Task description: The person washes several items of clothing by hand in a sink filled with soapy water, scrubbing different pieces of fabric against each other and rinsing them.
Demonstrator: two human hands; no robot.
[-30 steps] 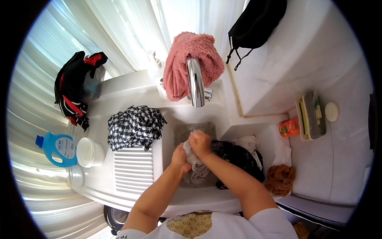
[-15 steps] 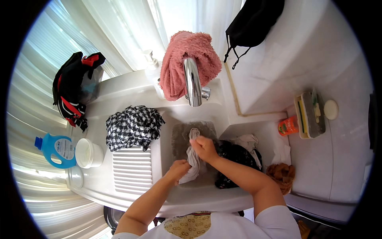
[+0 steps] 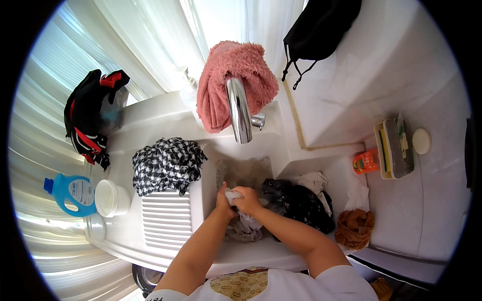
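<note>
Wet pale grey cloth (image 3: 241,220) hangs bunched between my hands, left hand (image 3: 222,199) and right hand (image 3: 247,199) both clenched on its top, over the white sink (image 3: 211,150).

L hand (image 3: 222,199), R hand (image 3: 248,198) gripping grey cloth (image 3: 244,227) over sink (image 3: 243,173).

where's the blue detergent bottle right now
In the head view, the blue plastic detergent bottle lies far left on the white sink's ledge, beside a round white tub and below the black-and-red garment.
</note>
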